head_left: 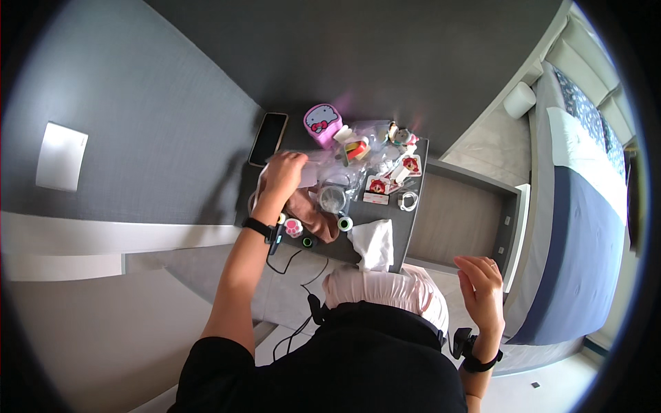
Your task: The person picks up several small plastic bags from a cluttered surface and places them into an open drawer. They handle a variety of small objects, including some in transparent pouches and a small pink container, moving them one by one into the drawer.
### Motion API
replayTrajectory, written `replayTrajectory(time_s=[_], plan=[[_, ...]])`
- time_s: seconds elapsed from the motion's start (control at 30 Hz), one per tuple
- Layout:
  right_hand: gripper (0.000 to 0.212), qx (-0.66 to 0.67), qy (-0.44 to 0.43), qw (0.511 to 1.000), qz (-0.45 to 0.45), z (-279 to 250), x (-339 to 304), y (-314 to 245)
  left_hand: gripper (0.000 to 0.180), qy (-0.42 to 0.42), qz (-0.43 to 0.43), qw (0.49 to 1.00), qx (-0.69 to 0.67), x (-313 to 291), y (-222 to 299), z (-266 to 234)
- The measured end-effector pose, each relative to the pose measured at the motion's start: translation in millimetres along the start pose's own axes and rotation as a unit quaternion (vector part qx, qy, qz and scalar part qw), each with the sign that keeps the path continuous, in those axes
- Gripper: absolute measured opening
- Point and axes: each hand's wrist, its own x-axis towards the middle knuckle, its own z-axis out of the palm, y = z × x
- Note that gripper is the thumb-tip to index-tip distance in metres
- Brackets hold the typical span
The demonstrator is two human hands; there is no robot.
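Observation:
My left hand [284, 175] is over the left part of a dark tabletop [375, 213], its fingers curled in beside clear plastic wrapping [315, 172]. What they hold, if anything, is hidden. Close to this hand are a black-screened phone [268, 140], a pink cat-face box [322, 124] and a brown cloth [311, 215]. A round clear container [332, 198] sits among the wrapping. My right hand [482, 286] hangs in the air near the drawer's front corner, fingers stretched, holding nothing.
An open drawer [458, 213] juts out right of the tabletop. On top lie a white cloth [374, 244], a coiled white cable [407, 201], red-and-white cards [379, 186], small figurines [405, 136] and a pink paw-shaped item [293, 228]. A bed [578, 241] stands at right; dark walls enclose the back and left.

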Motion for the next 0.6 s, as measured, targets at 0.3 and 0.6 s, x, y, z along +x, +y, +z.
replayTrajectory(time_s=[0.3,0.6], plan=[[0.017,0.024,-0.004,1.0,0.004,8,-2,9,0.008,0.114,-0.056,0.98,-0.153,3,90,-94],[0.019,0.23,-0.065,0.969,0.056,39,34,-2,0.02,-0.074,0.033,0.928,-0.364,2,193,-88]])
